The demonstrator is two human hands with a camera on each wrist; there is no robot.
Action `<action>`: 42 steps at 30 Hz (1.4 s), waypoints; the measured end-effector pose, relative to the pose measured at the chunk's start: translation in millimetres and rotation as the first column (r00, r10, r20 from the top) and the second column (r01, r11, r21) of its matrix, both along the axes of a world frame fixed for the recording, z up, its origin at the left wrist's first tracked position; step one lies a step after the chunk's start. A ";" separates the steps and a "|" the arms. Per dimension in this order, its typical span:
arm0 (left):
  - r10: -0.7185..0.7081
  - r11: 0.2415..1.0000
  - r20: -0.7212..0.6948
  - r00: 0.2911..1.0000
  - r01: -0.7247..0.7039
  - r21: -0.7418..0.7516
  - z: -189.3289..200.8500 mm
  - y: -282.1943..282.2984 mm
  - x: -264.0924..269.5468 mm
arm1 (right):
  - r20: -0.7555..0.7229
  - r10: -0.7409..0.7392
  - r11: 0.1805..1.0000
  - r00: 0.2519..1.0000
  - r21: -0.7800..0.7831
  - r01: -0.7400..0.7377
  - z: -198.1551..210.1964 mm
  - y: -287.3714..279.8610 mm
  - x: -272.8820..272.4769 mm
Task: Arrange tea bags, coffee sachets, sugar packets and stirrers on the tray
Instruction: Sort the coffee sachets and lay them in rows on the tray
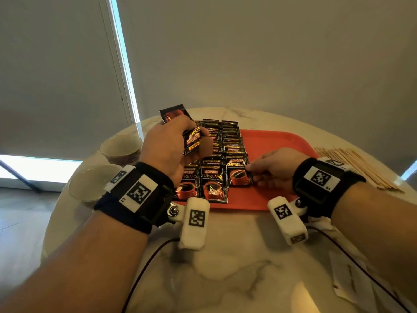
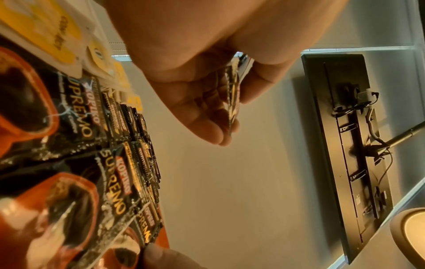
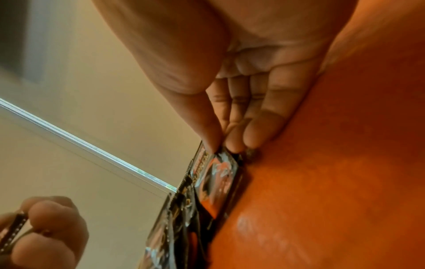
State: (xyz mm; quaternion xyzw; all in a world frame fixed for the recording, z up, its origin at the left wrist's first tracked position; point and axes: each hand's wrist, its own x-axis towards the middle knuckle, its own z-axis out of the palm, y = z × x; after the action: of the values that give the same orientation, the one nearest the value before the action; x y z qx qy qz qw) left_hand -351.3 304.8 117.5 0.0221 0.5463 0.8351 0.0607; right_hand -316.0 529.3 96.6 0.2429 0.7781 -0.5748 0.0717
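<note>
Left hand (image 1: pixel 168 145): grip closed on a few sachets (image 1: pixel 191 137), held above the rows (image 1: pixel 222 141) on the tray (image 1: pixel 275 143). Right hand (image 1: pixel 274 169): thumb and fingertips pinch the right edge of the front-row sachet (image 1: pixel 238 172) lying on the tray. Stirrers (image 1: pixel 354 164) lie on the worktop (image 1: pixel 237 256), right of the tray. Two bowls (image 1: pixel 120 146) at left.

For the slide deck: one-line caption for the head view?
Left hand holds spare coffee sachets while right hand pinches a sachet into rows on the red tray.
</note>
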 end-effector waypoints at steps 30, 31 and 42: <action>-0.070 0.990 -0.178 0.981 0.047 -0.132 -12.3 8.0 2.1 | -0.310 0.232 0.895 0.922 -0.304 -0.327 24.9 -39.5 14.2; -0.074 0.990 -0.174 0.982 0.052 -0.127 -13.1 9.1 2.2 | -0.339 0.217 0.894 0.915 -0.308 -0.326 21.6 -41.7 13.4; -0.342 0.938 -0.160 0.926 0.327 -0.112 -15.4 10.2 4.4 | -0.455 -0.105 0.830 0.884 -0.529 -0.174 23.1 -21.5 3.1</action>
State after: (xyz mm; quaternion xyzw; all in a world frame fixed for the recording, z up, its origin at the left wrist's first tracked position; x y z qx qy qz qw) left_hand -346.9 315.0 102.0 0.1864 0.5720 0.7837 0.1546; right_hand -312.9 507.9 119.6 0.0519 0.5753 -0.8154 -0.0388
